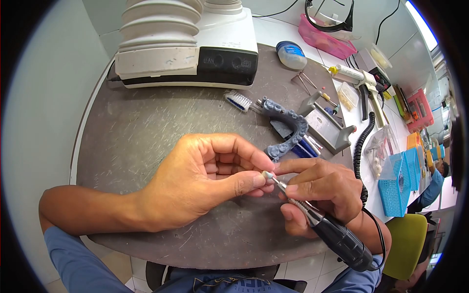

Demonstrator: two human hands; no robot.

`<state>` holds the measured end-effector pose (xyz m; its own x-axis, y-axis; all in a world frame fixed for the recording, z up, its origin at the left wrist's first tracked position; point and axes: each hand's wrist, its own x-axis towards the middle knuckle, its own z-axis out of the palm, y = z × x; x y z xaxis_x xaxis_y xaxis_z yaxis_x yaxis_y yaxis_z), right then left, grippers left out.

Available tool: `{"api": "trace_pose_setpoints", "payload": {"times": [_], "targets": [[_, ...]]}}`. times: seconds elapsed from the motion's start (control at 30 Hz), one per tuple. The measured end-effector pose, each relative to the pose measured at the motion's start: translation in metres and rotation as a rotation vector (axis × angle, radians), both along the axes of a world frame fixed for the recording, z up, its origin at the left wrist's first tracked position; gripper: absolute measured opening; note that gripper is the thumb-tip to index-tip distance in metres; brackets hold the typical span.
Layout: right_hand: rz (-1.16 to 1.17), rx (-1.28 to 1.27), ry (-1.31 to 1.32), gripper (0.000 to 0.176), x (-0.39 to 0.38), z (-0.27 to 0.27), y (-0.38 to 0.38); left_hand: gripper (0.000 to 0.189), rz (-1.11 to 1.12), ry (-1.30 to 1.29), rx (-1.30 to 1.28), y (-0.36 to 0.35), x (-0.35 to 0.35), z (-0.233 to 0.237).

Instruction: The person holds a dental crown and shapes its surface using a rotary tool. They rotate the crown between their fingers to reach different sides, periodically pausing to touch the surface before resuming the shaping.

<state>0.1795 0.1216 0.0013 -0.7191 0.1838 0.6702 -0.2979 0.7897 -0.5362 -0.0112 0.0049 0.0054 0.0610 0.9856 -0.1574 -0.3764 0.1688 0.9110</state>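
- A person in blue sleeves works at a scratched grey tabletop (137, 112), forearms angled in from either side.
- The right hand (325, 190) grips a black-and-silver rotary handpiece (342, 241), its slim metal tip pointing up and left.
- The left hand (200, 183) pinches a small pale piece (266, 174) between thumb and fingertips, just in front of the right hand; the tip sits right at the piece, though contact is too small to confirm.
- Just beyond the hands, a grey dental arch model (300, 128) lies tilted beside a metal stand (325, 122).
- Left of the model rests a brush (238, 101), white bristles showing.
- At the back, a white machine (229, 31) carries a ribbed hose (161, 24).
- To its right stand a blue-capped container (292, 56) and, farther off, a pink basket (322, 41).
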Motion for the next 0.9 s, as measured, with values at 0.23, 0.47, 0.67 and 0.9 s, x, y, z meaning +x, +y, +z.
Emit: {"api": "trace_pose_setpoints", "payload": {"times": [0.23, 0.47, 0.67, 0.9], "targets": [[0.006, -0.004, 0.016, 0.026, -0.0012, -0.0014, 0.0000, 0.017, 0.000, -0.009, -0.014, -0.0002, 0.0004, 0.0003], [0.003, -0.001, -0.002, 0.026, -0.0005, -0.0007, 0.0007, 0.017, -0.007, -0.007, -0.020, -0.0002, 0.0001, 0.0007], [0.006, -0.004, -0.004, 0.026, -0.0003, 0.0007, 0.0002, 0.017, -0.004, -0.008, -0.005, -0.0001, 0.0000, -0.0009], [0.004, -0.008, 0.013, 0.025, -0.0017, 0.0004, -0.0007, 0.017, -0.001, -0.010, -0.014, -0.0004, 0.0002, 0.0007]]}}
